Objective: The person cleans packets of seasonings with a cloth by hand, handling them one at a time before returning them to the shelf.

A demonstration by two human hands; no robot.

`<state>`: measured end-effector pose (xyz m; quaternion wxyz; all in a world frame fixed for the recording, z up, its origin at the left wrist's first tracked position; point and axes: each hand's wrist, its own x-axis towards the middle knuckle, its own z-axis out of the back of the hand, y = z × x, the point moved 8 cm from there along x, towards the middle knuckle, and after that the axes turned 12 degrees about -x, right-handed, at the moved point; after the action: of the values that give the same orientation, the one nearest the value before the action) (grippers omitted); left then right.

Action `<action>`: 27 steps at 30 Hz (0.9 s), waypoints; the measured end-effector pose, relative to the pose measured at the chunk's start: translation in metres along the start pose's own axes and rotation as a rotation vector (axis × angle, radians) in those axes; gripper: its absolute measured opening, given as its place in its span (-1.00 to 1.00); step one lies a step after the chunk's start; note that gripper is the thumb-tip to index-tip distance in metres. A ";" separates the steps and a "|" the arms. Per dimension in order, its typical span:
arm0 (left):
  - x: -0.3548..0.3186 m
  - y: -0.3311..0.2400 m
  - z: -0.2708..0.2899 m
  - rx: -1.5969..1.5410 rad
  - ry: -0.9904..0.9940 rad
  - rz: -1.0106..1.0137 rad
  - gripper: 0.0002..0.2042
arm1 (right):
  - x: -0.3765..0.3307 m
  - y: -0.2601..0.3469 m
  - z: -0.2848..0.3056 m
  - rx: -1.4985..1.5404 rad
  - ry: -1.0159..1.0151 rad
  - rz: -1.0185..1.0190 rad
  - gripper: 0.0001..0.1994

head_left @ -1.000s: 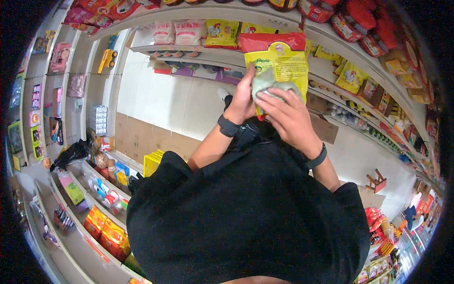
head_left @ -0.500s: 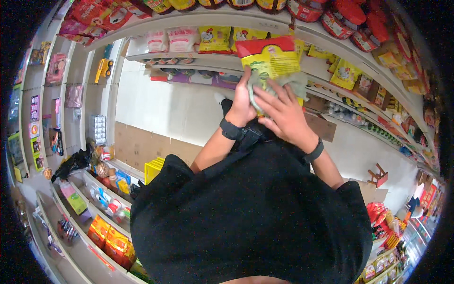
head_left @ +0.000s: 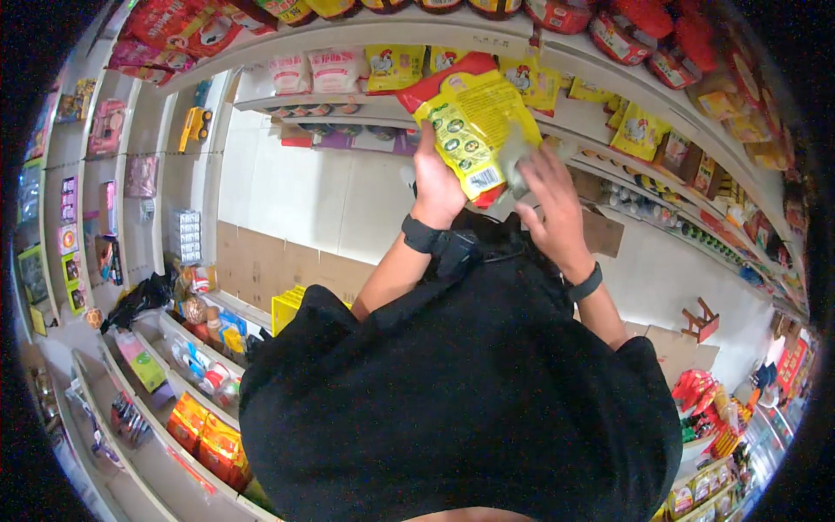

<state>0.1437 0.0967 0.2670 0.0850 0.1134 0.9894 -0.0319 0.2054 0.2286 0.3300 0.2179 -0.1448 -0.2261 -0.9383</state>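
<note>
A yellow and red plastic seasoning-type bag (head_left: 477,113) is in my left hand (head_left: 437,184), tilted, its printed back facing me. My left thumb lies along its left edge; the other fingers are hidden beneath. At the bag's lower right, a grey-green cloth (head_left: 517,158) is bunched under the fingers of my right hand (head_left: 557,209). Motion smears that hand and the cloth. Behind the bag, similar yellow bags (head_left: 394,70) with a chicken picture stand on the shelf, beside pink and white bags (head_left: 337,70).
A shelf edge (head_left: 383,36) with jars above it runs across the top. More shelves curve along the right and left sides. Flattened cardboard (head_left: 261,265) lies on the floor, near a yellow crate (head_left: 287,309). A small wooden stool (head_left: 701,320) stands at the right.
The bag has turned so that its top leans left and its lower part shows. My right hand has slid right with the cloth, off the bag's middle to its edge.
</note>
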 end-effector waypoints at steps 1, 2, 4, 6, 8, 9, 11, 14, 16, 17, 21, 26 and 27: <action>-0.002 0.001 -0.002 -0.001 -0.016 -0.004 -0.52 | 0.003 0.000 0.001 0.029 -0.024 -0.066 -0.42; -0.002 0.002 -0.004 -0.003 -0.019 -0.011 -0.52 | 0.005 0.006 0.000 0.032 -0.018 -0.062 -0.42; -0.002 0.001 -0.004 0.031 -0.039 -0.066 -0.52 | 0.007 0.014 -0.002 0.014 -0.010 -0.054 -0.41; -0.003 0.002 0.002 0.089 -0.060 -0.045 -0.52 | 0.008 0.027 -0.007 0.045 0.011 0.011 -0.43; -0.004 0.004 0.004 0.148 -0.072 -0.020 -0.52 | 0.008 0.050 -0.018 0.091 0.135 0.228 -0.44; -0.007 0.005 0.002 0.185 -0.060 -0.002 -0.52 | 0.011 0.048 -0.019 0.087 0.133 0.222 -0.44; -0.012 0.010 -0.006 0.293 -0.050 0.018 -0.51 | 0.023 0.039 -0.023 0.016 0.134 0.175 -0.49; -0.014 0.021 -0.007 0.412 -0.055 0.039 -0.50 | 0.042 0.027 -0.019 -0.020 0.145 0.120 -0.53; -0.016 0.023 -0.002 0.401 -0.045 0.089 -0.50 | 0.054 0.014 -0.011 -0.045 0.016 0.061 -0.52; -0.015 0.025 -0.005 0.387 -0.002 0.128 -0.49 | 0.057 0.002 -0.012 -0.105 -0.021 0.035 -0.52; -0.013 0.026 -0.007 0.365 0.023 0.096 -0.46 | 0.049 -0.023 -0.016 0.023 -0.071 -0.121 -0.52; -0.010 0.022 -0.004 0.490 -0.073 -0.005 -0.49 | 0.054 0.023 -0.013 0.030 0.049 -0.030 -0.50; -0.008 0.019 -0.007 0.439 -0.035 -0.033 -0.49 | 0.060 0.027 -0.014 0.017 0.066 0.048 -0.49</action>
<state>0.1550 0.1139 0.2742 0.0749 0.1127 0.9587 -0.2500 0.1641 0.1796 0.3504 0.2491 -0.1173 -0.2230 -0.9351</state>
